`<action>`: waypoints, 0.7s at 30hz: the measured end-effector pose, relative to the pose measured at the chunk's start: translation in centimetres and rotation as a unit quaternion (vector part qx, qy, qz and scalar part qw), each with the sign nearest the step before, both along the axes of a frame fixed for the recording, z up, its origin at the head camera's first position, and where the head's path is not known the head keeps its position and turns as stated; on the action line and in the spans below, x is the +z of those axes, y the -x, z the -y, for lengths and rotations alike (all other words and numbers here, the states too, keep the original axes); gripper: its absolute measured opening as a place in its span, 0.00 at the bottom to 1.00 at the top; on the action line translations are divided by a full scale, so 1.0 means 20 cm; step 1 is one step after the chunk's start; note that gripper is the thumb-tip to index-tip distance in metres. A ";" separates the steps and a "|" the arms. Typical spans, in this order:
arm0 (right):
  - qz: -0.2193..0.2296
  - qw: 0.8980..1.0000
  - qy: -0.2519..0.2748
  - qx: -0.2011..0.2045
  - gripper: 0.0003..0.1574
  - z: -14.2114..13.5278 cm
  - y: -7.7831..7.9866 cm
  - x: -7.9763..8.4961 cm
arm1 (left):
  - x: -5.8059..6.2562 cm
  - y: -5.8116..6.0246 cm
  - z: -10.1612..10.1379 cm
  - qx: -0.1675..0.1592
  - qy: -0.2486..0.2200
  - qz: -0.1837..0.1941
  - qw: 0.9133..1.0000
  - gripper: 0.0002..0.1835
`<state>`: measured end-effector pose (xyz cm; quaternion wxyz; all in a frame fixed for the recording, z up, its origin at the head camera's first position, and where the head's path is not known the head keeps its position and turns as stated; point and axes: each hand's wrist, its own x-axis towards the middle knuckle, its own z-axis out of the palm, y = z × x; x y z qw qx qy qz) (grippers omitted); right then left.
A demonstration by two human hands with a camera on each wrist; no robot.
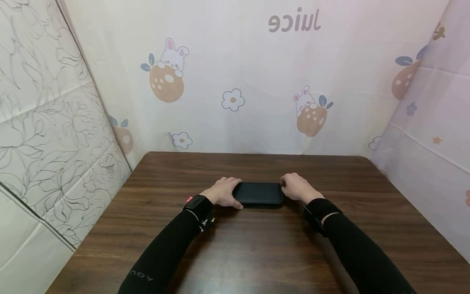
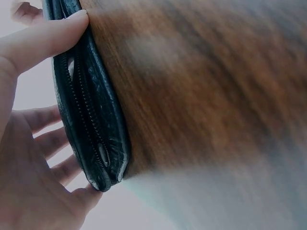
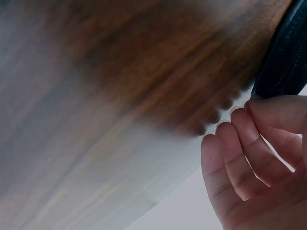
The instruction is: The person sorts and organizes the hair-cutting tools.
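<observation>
A black leather-like zip wallet (image 1: 258, 193) lies flat on the wooden table, its long side facing me. My left hand (image 1: 223, 192) grips its left end, thumb along the near edge and fingers spread round the far side. In the left wrist view the wallet's zipper (image 2: 79, 100) runs along the edge, its rows of teeth parted with something pale showing between them. At the other end, my right hand (image 1: 298, 188) pinches the wallet's corner between thumb and index finger. The other right fingers (image 3: 224, 148) are bent beside it, and any zip pull is hidden in the pinch.
The brown wood-grain table (image 1: 253, 253) extends on all sides of the wallet. Behind it hangs a pale curtain (image 1: 235, 53) printed with rabbits and flowers, with more patterned sheets at left and right. Black bands (image 1: 318, 212) circle both wrists.
</observation>
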<state>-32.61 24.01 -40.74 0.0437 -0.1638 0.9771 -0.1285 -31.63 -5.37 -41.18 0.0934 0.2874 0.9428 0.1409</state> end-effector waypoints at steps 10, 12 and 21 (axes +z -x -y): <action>-0.007 1.000 -0.011 0.000 0.11 0.00 -0.01 0.00 | 0.00 0.00 0.00 -0.002 0.004 -0.007 1.000 0.48; -0.009 1.000 -0.013 0.000 0.11 0.00 -0.01 0.00 | 0.00 0.00 0.00 -0.003 0.004 -0.008 1.000 0.48; -0.018 1.000 -0.010 0.006 0.09 0.00 -0.03 0.00 | -0.01 0.00 0.00 -0.003 0.004 -0.009 1.000 0.48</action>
